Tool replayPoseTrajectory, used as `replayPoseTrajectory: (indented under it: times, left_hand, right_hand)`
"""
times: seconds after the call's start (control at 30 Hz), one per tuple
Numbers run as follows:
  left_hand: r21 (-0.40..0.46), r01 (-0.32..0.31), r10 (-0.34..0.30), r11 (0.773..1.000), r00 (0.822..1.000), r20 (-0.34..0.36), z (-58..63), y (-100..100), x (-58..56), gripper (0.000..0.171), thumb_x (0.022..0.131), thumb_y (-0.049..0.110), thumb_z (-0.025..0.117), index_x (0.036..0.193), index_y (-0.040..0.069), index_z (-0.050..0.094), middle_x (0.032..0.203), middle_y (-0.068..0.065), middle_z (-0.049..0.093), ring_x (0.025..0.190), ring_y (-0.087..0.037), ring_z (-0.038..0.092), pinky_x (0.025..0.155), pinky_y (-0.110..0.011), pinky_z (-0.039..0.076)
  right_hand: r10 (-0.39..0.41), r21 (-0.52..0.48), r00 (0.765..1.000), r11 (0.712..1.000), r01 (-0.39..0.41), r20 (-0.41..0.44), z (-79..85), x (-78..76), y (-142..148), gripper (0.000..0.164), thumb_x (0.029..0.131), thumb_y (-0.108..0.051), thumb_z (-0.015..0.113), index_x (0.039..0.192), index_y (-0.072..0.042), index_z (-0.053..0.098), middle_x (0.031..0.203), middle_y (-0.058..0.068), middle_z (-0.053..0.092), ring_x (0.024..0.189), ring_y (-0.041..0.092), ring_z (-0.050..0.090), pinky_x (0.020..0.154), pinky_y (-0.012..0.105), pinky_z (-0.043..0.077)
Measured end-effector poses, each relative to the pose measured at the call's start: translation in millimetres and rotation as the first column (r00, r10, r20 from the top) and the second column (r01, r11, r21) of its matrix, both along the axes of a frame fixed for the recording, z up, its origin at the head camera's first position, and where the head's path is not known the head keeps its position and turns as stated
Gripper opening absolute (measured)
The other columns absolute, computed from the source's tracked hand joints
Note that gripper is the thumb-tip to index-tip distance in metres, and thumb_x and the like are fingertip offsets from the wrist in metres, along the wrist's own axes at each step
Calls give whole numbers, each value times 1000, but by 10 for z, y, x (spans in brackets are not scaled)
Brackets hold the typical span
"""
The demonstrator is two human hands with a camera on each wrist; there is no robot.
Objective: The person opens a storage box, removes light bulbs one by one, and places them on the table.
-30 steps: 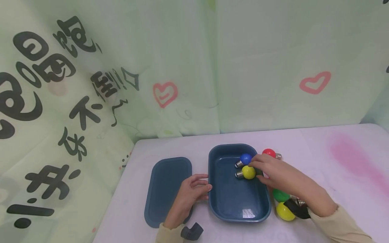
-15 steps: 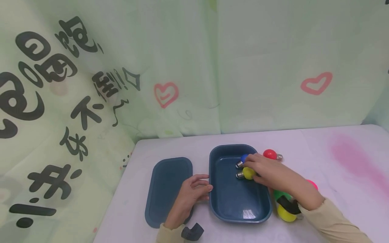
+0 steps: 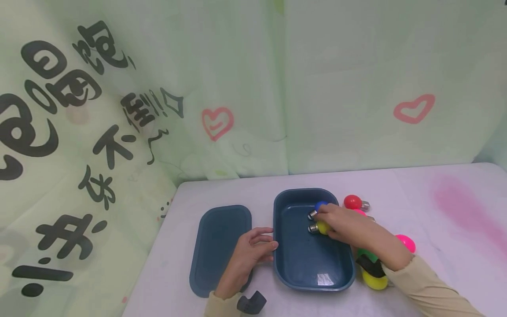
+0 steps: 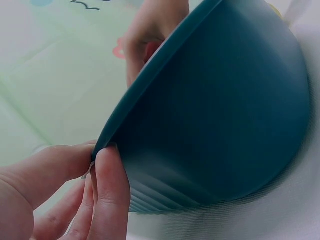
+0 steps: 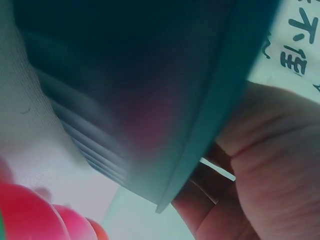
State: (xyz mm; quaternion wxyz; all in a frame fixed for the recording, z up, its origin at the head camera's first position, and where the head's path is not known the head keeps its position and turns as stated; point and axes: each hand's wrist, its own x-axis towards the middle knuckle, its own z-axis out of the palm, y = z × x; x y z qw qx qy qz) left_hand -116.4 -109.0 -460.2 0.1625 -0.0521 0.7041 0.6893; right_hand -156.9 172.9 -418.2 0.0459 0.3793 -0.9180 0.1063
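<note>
My left hand point(image 3: 249, 251) is at the left side of a dark blue box point(image 3: 305, 273). In the left wrist view, its thumb and fingers pinch the box's rim point(image 4: 150, 80). My right hand point(image 3: 348, 224) reaches over the opposite rim into the box, fingers curled downward. A small part of a red bulb point(image 4: 152, 50) shows between its fingers in the left wrist view; the rest is hidden. Under and beside these fingers lie a yellow light bulb point(image 3: 322, 227) and a blue light bulb point(image 3: 320, 205), both partly covered, metal bases pointing left.
A flat dark blue lid point(image 3: 219, 246) lies left of the box. Right of it are a red bulb point(image 3: 352, 202), a pink bulb point(image 3: 407, 243), a large yellow bulb point(image 3: 374, 280) and a partly hidden green one point(image 3: 366, 254). A printed curtain point(image 3: 336, 88) hangs behind the table.
My right hand has moved a little left and down into the box, covering more of the blue and yellow bulbs. The left hand stays at the rim.
</note>
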Motion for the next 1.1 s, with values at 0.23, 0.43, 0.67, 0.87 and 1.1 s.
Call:
replayPoseTrajectory:
  times: [0.23, 0.43, 0.67, 0.87, 1.1]
  left_hand:
    - [-13, 2, -2, 1000, 1000, -1, -18, 2, -3, 47, 84, 16, 79, 128, 9, 63, 103, -6, 70, 84, -15, 68, 72, -30, 61]
    - [-19, 3, -3, 1000, 1000, -4, -17, 5, -6, 47, 85, 16, 79, 128, 9, 63, 104, -6, 71, 85, -15, 69, 72, -30, 61]
    - [-12, -1, 1, 1000, 1000, 0, -14, 5, -2, 47, 84, 15, 79, 128, 9, 63, 103, -6, 70, 84, -15, 68, 71, -30, 61]
    - [14, 4, -4, 1000, 1000, -4, -14, 2, 0, 46, 84, 14, 79, 127, 8, 63, 101, -6, 70, 84, -14, 68, 70, -29, 61]
    - [14, 14, -14, 1000, 1000, -21, -18, -3, 5, 48, 83, 16, 79, 128, 8, 63, 101, -6, 70, 85, -15, 68, 71, -31, 61]
  right_hand:
    - [6, -14, 1000, 1000, -6, 30, -12, -1, -20, 39, 68, -7, 90, 102, -4, 71, 97, 4, 62, 87, 18, 59, 72, 31, 60]
    - [10, -13, 999, 1000, -10, 42, 5, 3, -27, 39, 68, -8, 90, 102, -5, 72, 97, 3, 61, 87, 17, 59, 72, 31, 60]
    - [37, -33, 999, 999, -36, 22, 65, 32, -6, 38, 69, -6, 89, 103, -5, 73, 101, 5, 65, 92, 21, 62, 76, 32, 60]
    - [-8, -50, 997, 999, 12, 76, 212, 104, 37, 37, 73, -5, 86, 108, -6, 73, 106, 5, 65, 96, 22, 64, 78, 33, 60]
    - [-66, -69, 989, 995, 75, 130, 372, 183, 120, 39, 76, -4, 84, 113, -6, 72, 114, 9, 65, 103, 26, 65, 80, 36, 61]
